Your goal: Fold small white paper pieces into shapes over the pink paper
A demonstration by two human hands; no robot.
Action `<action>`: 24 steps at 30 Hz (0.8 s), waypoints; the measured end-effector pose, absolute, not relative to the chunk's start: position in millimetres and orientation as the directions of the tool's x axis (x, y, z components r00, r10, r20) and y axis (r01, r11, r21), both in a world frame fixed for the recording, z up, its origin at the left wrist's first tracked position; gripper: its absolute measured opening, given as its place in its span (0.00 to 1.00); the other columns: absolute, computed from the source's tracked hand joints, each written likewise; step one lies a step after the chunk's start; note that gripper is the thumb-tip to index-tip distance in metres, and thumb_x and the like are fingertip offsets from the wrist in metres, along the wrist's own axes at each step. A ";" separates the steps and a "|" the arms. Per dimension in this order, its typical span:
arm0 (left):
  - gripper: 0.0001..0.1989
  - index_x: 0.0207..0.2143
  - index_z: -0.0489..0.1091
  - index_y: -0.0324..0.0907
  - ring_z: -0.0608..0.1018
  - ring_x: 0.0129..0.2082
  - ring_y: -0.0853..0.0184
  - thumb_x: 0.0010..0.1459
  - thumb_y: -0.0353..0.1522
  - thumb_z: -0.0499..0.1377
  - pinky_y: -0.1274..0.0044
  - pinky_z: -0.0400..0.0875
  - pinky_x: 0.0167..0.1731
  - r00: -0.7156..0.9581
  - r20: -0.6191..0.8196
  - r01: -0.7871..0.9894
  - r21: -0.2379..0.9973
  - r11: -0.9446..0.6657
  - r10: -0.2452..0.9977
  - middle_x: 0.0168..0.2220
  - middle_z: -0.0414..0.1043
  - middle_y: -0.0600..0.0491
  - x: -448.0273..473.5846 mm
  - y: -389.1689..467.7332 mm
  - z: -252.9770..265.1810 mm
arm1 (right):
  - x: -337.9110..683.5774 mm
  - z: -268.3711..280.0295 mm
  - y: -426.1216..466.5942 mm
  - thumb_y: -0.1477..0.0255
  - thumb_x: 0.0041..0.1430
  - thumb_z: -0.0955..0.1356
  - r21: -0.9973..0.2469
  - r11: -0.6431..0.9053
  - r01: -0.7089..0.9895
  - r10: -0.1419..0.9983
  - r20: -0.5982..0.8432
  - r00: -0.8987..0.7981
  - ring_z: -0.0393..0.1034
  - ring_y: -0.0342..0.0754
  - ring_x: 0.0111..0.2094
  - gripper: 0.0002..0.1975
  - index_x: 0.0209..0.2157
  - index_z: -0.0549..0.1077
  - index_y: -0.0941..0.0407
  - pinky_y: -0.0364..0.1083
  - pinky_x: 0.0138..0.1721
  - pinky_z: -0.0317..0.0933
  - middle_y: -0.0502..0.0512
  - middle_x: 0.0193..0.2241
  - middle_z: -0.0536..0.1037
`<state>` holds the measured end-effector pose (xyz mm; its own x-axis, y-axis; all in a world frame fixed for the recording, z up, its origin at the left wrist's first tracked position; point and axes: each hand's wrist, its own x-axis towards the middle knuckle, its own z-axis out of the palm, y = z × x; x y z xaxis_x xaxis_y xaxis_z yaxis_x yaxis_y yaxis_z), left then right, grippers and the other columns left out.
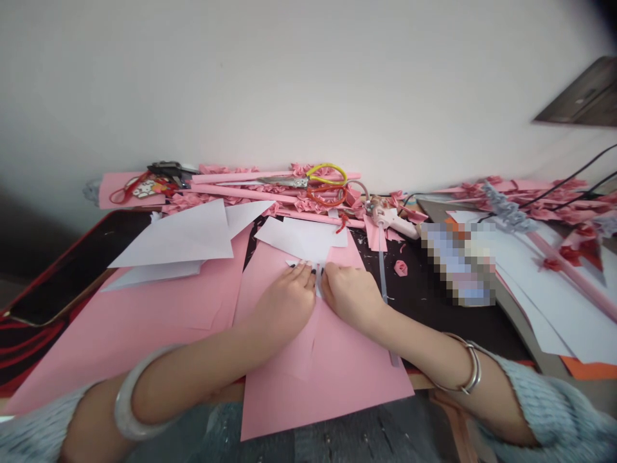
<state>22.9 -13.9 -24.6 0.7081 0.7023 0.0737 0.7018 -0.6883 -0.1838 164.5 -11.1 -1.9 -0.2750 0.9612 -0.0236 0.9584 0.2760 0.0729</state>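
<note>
A small piece of white paper (319,281) lies between my two hands, over a pink sheet (332,379). My left hand (293,297) bears down on its left side with bent fingers held together, dark nails showing. On the other side, the curled fingers of my right hand (354,294) pinch its edge; their tips are mostly hidden. Just beyond the fingertips is a larger white sheet (303,239), resting on the pink one. The pink sheet hangs over the table's front edge.
Scissors (308,182) lie on rolled pink paper sticks at the wall. A glue gun (391,218) and a small pink paper rose (401,268) are right of the hands. At left are white sheets (178,238) and a phone (81,267); at right, more white paper (540,302).
</note>
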 end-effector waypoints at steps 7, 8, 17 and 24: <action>0.20 0.51 0.64 0.24 0.67 0.55 0.56 0.55 0.21 0.49 0.67 0.62 0.54 0.715 0.077 0.694 -0.194 -0.693 0.695 0.53 0.64 0.34 22.0 -13.5 -25.9 | 170.9 -3.3 -14.2 0.72 0.62 0.56 0.040 0.253 0.967 0.967 0.001 -0.253 0.74 0.52 0.26 0.13 0.31 0.68 0.58 0.42 0.21 0.51 0.57 0.25 0.77; 0.20 0.50 0.64 0.24 0.67 0.54 0.56 0.55 0.21 0.49 0.67 0.62 0.54 0.713 0.082 0.697 -0.187 -0.692 0.696 0.52 0.65 0.34 21.8 -13.4 -25.6 | 172.1 -2.9 -14.2 0.71 0.62 0.55 0.024 0.256 0.966 0.967 0.003 -0.256 0.74 0.51 0.26 0.13 0.32 0.68 0.58 0.41 0.21 0.50 0.56 0.25 0.77; 0.18 0.48 0.67 0.27 0.70 0.52 0.57 0.55 0.21 0.49 0.68 0.64 0.53 0.717 0.156 0.697 -0.179 -0.694 0.679 0.50 0.68 0.37 20.4 -13.4 -26.7 | 174.1 -6.0 -16.0 0.71 0.60 0.57 0.014 0.312 0.950 0.949 0.029 -0.313 0.73 0.49 0.24 0.14 0.27 0.70 0.58 0.42 0.20 0.44 0.56 0.24 0.77; 0.19 0.48 0.67 0.27 0.70 0.52 0.58 0.54 0.20 0.48 0.69 0.65 0.53 0.726 0.154 0.686 -0.223 -0.692 0.670 0.51 0.68 0.37 21.5 -13.5 -28.6 | 171.7 -7.8 -18.4 0.73 0.58 0.57 0.040 0.310 0.950 0.950 0.033 -0.311 0.72 0.51 0.22 0.13 0.26 0.70 0.58 0.43 0.19 0.42 0.57 0.22 0.77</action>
<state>21.5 -13.5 -28.6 0.7262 0.6700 0.1541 0.6862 -0.6923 -0.2234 171.7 -18.4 -7.8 -0.3113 0.9498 0.0326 0.9499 0.3099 0.0405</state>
